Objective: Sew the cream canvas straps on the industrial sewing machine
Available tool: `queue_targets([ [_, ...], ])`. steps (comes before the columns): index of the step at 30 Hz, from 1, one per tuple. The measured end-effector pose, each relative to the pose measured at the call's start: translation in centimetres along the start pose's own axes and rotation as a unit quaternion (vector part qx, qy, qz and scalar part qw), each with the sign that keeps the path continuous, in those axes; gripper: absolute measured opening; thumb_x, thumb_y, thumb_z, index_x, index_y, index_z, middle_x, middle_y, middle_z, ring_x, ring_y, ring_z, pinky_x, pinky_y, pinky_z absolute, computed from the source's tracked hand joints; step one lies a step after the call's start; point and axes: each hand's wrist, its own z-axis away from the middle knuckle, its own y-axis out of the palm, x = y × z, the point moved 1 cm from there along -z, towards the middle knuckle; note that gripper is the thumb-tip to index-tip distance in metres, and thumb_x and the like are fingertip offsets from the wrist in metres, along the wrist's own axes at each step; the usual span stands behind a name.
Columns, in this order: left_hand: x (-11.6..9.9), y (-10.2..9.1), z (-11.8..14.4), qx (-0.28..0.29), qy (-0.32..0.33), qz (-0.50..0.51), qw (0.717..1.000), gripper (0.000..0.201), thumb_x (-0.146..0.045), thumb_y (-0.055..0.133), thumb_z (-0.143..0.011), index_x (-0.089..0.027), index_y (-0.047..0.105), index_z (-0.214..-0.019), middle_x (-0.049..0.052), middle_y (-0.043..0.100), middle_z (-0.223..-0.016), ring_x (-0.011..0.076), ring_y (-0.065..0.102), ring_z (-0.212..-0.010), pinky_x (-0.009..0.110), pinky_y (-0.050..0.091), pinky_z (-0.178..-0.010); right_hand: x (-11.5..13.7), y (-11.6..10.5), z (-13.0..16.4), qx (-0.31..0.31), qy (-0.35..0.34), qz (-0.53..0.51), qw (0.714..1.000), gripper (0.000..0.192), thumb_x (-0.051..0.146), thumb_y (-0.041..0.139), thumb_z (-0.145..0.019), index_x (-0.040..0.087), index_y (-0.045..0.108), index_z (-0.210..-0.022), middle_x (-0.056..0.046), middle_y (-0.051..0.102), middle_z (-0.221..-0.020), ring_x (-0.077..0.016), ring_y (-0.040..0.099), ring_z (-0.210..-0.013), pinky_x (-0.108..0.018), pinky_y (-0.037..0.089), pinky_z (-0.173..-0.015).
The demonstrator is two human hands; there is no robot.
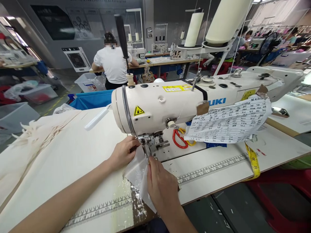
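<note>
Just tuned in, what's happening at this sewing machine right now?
A person sits at a white industrial sewing machine with both hands at the needle area. The left hand rests beside the presser foot, while the right hand pinches a small piece of white fabric just under it. Cream cloth is piled to the left on the table. Red-handled scissors, a yellow tape measure and a taped paper sheet sit to the right. Another person works in the background.

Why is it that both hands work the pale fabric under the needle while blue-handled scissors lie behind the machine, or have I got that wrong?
One detail is off: the scissors have red handles, not blue, as the head view shows. Both the left hand and right hand do work the pale fabric at the needle.
</note>
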Motion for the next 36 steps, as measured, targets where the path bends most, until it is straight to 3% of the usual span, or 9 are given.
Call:
queue_targets([
  [10,0.44,-0.34,-0.51,0.007,-0.043,0.083,0.996,0.029,-0.040,0.051,-0.090,-0.019,0.069,-0.080,0.005,0.069,-0.082,0.0177,0.064,-0.073,0.027,0.049,-0.065,-0.08,-0.22,-0.03,0.010,0.009,-0.027,1.000,0.028,0.009,0.051,-0.090,0.013,0.062,-0.116,-0.005,0.074,-0.088,-0.0162,0.071,-0.065,-0.026,0.048,-0.049],
  [20,0.12,-0.21,-0.37,-0.010,-0.036,0.064,0.997,0.027,-0.041,0.051,-0.089,-0.020,0.065,-0.078,0.003,0.065,-0.076,0.0159,0.058,-0.068,0.026,0.047,-0.062,-0.03,-0.42,-0.17,0.009,0.010,-0.040,0.999,0.025,0.012,0.049,-0.092,0.015,0.063,-0.112,-0.004,0.074,-0.083,-0.0151,0.070,-0.061,-0.025,0.045,-0.048],
  [30,0.03,0.59,-0.05,-0.036,0.024,-0.019,0.999,0.017,-0.022,0.047,-0.086,-0.020,0.063,-0.090,0.007,0.065,-0.087,0.0209,0.058,-0.082,0.031,0.047,-0.068,0.04,-0.28,-0.31,0.002,0.003,-0.005,1.000,0.029,0.007,0.051,-0.089,0.013,0.063,-0.115,-0.003,0.072,-0.082,-0.0159,0.069,-0.059,-0.027,0.045,-0.045],
  [36,-0.01,0.19,-0.14,-0.035,-0.006,0.015,0.999,0.019,-0.031,0.049,-0.091,-0.021,0.061,-0.081,0.004,0.066,-0.082,0.0183,0.058,-0.075,0.029,0.046,-0.065,0.04,-0.33,-0.34,0.001,0.008,-0.010,1.000,0.026,0.008,0.051,-0.090,0.014,0.064,-0.111,-0.002,0.072,-0.081,-0.0154,0.069,-0.059,-0.027,0.045,-0.047],
])
